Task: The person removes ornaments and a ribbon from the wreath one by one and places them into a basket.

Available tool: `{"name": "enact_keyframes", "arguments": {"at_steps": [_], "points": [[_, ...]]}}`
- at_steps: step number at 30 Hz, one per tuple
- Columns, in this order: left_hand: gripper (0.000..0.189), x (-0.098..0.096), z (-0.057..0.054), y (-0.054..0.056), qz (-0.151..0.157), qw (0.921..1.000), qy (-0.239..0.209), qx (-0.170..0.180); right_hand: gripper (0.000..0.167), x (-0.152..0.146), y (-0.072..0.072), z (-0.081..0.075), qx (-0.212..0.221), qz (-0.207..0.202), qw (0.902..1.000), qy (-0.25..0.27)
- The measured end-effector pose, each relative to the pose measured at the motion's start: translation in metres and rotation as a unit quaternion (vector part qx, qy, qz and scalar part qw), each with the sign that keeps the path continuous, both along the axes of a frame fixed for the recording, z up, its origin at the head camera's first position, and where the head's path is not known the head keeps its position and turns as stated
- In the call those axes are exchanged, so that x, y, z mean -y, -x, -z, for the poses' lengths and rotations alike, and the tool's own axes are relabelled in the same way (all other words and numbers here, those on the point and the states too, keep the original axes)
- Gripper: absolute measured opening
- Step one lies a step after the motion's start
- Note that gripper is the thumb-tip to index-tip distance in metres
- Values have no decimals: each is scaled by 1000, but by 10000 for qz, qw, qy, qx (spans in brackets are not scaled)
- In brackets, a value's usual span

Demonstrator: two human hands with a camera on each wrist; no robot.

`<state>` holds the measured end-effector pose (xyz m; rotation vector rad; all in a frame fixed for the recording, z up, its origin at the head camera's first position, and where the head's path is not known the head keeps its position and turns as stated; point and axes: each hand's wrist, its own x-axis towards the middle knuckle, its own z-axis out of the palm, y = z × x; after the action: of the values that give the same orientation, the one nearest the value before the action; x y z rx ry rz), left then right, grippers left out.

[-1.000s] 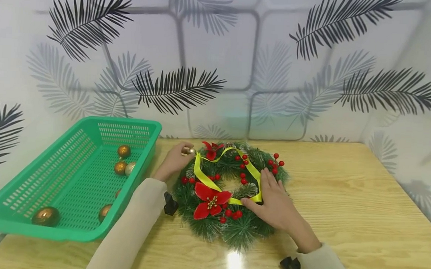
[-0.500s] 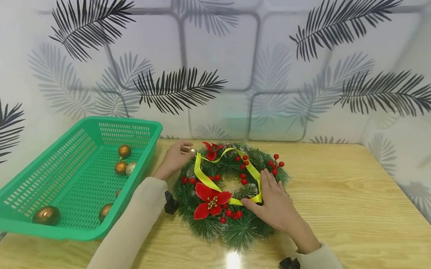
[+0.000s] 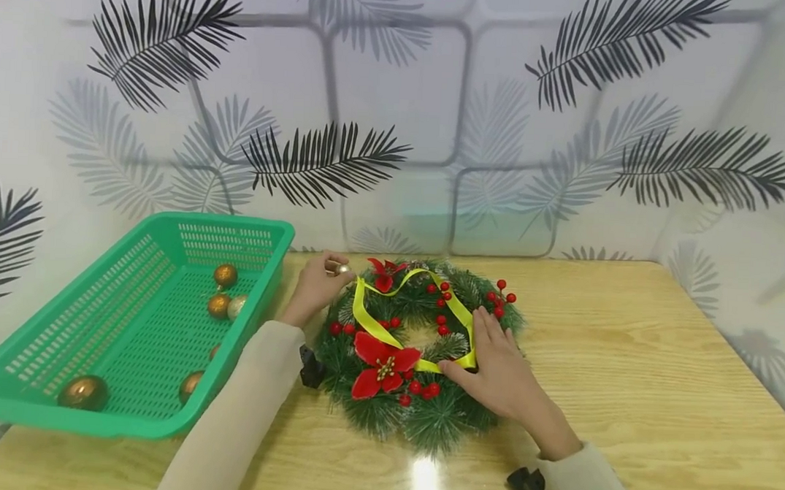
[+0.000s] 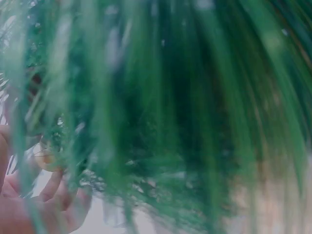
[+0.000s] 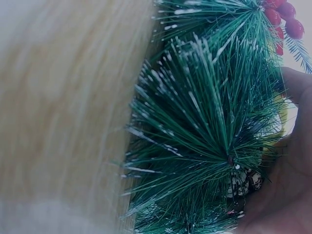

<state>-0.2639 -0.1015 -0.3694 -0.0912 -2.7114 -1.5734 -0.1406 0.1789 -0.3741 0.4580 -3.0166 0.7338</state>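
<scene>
A green Christmas wreath (image 3: 440, 421) lies on the table, with red berries and a large red poinsettia (image 3: 384, 366) at its front. My left hand (image 3: 313, 291) pinches a small gold bauble (image 3: 342, 269) at the wreath's back left edge, beside one end of the yellow ribbon (image 3: 371, 321). Blurred needles fill most of the left wrist view and partly cover the fingers (image 4: 53, 200) there. My right hand (image 3: 500, 370) rests on the wreath's right side, fingers straight, its thumb by the ribbon. Needles and a pine cone (image 5: 239, 183) show beside that palm in the right wrist view.
To the left stands a green plastic basket (image 3: 104, 426) with several baubles inside, among them a large copper one (image 3: 84, 392) in its near left corner. The wooden table (image 3: 650, 380) runs back to a wall (image 3: 399, 92) with a leaf pattern.
The left fingers shift the gold bauble slightly right, then back left and up beside the ribbon's end. My right hand and the wreath keep their place.
</scene>
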Motion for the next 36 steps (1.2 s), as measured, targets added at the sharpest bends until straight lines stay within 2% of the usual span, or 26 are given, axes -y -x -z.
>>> {"name": "enact_keyframes", "arguments": {"at_steps": [14, 24, 36], "points": [[31, -1, -17, -4, 89, 9974, -451, -559, 91, 1, -1, -2, -138, 31, 9999, -72], [31, -3, -35, -11, 88, 9954, -515, -803, 91, 2, 0, -2, -134, 3, 9999, -71], [28, 5, -61, -20, 132, 9945, -302, -990, 91, 1, -1, -1, -133, -27, 9999, -78]]}}
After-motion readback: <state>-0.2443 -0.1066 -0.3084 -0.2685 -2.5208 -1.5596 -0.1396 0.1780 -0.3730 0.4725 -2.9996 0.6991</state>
